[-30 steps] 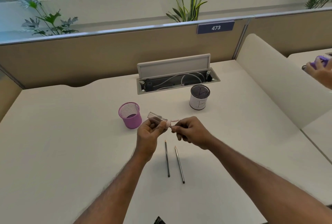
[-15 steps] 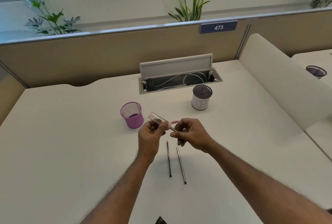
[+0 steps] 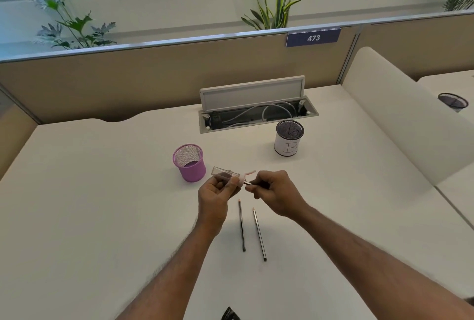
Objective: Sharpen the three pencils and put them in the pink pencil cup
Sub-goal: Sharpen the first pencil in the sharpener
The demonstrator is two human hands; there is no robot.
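At frame centre the left hand point(image 3: 215, 194) grips the clear sharpener point(image 3: 227, 172) with curled fingers; the right hand point(image 3: 278, 191) pinches one pencil point(image 3: 248, 183), its tip seated in the sharpener; two further pencils point(image 3: 241, 224) lie on the desk point(image 3: 102, 204) just below the hands, sharpness not discernible; the pink pencil cup point(image 3: 189, 164), left of centre, appears empty; judged status: sharpening under way, no pencil deposited

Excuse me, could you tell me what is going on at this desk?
A person is sharpening a pencil. The left hand holds a clear sharpener, and the right hand grips the pencil pushed into it. Two other pencils lie on the desk near the hands. The pink pencil cup stands upright, with no pencil in it.
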